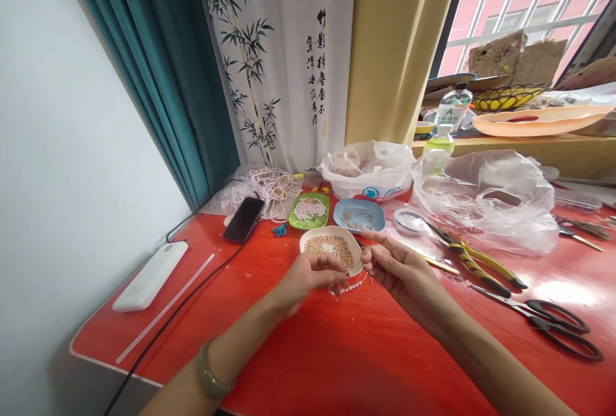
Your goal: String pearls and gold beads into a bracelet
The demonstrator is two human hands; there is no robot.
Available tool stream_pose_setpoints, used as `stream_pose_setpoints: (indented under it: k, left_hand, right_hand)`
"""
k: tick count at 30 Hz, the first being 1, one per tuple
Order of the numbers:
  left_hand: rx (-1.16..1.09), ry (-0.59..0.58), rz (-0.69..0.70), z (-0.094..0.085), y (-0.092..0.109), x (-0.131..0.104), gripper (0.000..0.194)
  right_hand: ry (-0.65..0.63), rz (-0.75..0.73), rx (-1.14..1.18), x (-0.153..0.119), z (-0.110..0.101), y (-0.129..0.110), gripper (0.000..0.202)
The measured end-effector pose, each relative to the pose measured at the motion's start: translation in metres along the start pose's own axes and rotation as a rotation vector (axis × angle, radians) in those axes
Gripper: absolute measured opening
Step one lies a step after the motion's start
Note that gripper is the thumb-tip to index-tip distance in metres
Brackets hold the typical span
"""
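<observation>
Over the near side of a white dish (357,269) of gold beads (332,248), my two hands are close together. My left hand (308,281) is closed in a pinch, and a short strand of pale pink beads (355,286) hangs from beneath its fingertips, curving toward the right. My right hand (402,267) also pinches, thumb against fingers, at the dish's right rim; whatever is between those fingertips is too small to make out. Behind the dish are a green dish (293,217) of pale beads and a blue dish (380,220) of small metal pieces.
Right of my hands lie yellow-black pliers (474,268), black-handled scissors (543,320) and a tape roll (408,222). Plastic bags (486,198) stand behind. Bead strings (274,185), a phone (244,219), a cable (187,316) and a white power bank (150,276) are at left.
</observation>
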State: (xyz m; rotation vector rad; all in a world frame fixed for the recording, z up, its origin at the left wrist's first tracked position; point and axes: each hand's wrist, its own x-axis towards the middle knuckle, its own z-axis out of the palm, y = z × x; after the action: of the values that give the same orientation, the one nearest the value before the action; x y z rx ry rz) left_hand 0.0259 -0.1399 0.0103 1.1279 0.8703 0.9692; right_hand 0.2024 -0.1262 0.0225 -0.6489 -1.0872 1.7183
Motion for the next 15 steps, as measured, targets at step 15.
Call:
stream_pose_setpoints:
  k: [15]
  left_hand:
    - [-0.080,-0.057,-0.035,-0.005,0.000,0.001,0.006]
  right_hand:
    - [-0.080,-0.989,-1.253,-0.016,0.007,-0.003,0.018]
